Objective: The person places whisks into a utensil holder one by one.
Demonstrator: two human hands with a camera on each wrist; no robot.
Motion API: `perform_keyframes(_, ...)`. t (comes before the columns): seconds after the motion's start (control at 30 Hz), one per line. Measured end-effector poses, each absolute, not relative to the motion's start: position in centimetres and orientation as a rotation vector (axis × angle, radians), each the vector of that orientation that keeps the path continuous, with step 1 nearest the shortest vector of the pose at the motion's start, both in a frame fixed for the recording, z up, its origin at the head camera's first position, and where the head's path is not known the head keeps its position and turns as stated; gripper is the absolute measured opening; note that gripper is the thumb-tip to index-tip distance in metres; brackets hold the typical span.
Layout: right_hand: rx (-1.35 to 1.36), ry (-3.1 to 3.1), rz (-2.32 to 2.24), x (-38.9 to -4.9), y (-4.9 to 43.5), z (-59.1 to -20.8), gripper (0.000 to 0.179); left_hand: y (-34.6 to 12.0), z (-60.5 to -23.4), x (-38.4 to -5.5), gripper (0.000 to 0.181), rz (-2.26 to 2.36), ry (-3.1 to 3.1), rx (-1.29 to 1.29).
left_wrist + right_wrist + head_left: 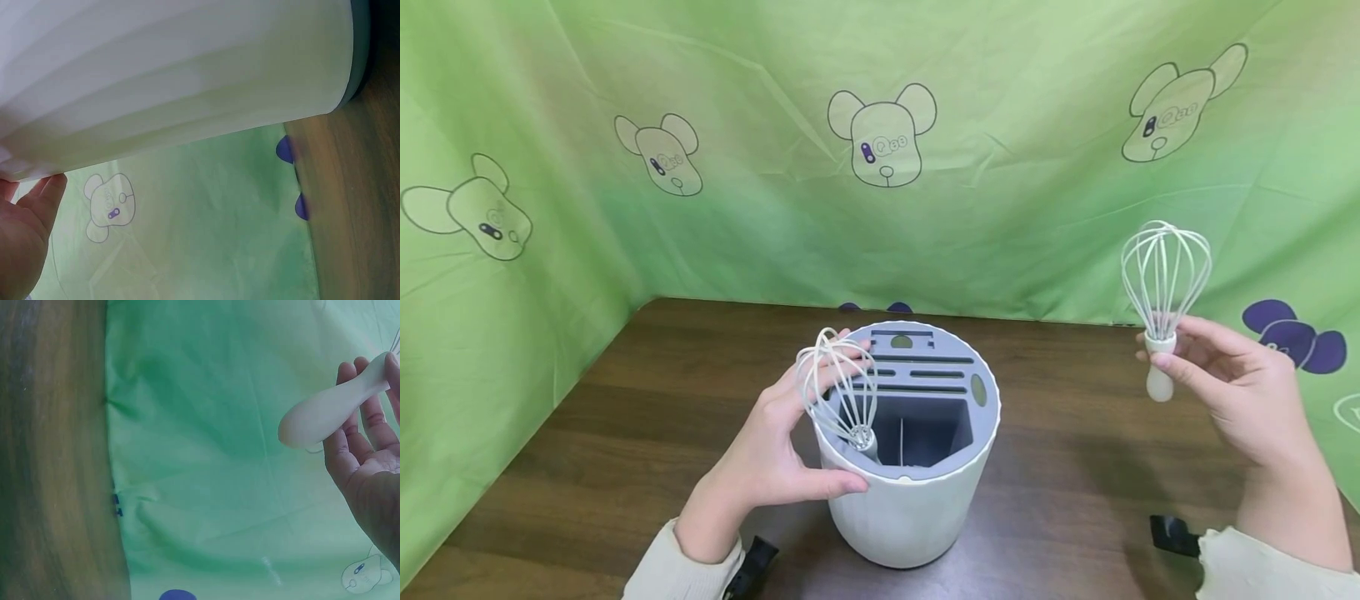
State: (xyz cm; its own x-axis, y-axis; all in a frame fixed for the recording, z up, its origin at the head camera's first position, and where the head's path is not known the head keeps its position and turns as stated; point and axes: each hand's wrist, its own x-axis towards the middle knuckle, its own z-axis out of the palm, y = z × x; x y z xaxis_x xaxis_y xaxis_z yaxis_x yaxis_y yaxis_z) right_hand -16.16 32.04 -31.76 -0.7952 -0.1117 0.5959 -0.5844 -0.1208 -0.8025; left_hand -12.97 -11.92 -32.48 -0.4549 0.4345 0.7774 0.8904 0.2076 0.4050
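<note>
A white utensil holder (pixel 910 521) with a grey slotted lid (pixel 928 340) stands upright on the table. One white whisk (pixel 838 375) leans in the lid's large square opening, wires upward and its lower handle hidden inside. My left hand (pixel 782 442) grips the holder's left side near the rim, thumb in front and fingers behind the whisk's wires. In the left wrist view, the fingertips (pixel 55 182) touch the holder's wall. Well to the right and above the table, my right hand (pixel 1243 387) pinches a second whisk (pixel 1163 283) by its handle (pixel 331 409), wires up.
The brown wooden table (pixel 647 433) runs back to a green curtain (pixel 760 217) printed with bear heads. Narrow slots and small round holes lie behind the lid's large opening, where a thin divider (pixel 902 442) shows. Black straps (pixel 1172 533) hang by both wrists.
</note>
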Motion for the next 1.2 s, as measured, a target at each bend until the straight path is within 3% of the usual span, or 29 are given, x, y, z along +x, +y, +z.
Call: perform_keyframes(1.2,0.976,-1.888,1.932,-13.7,27.3,-28.8,0.045,-12.0,-32.6,-13.0,0.079,-1.187,-1.973,-1.219)
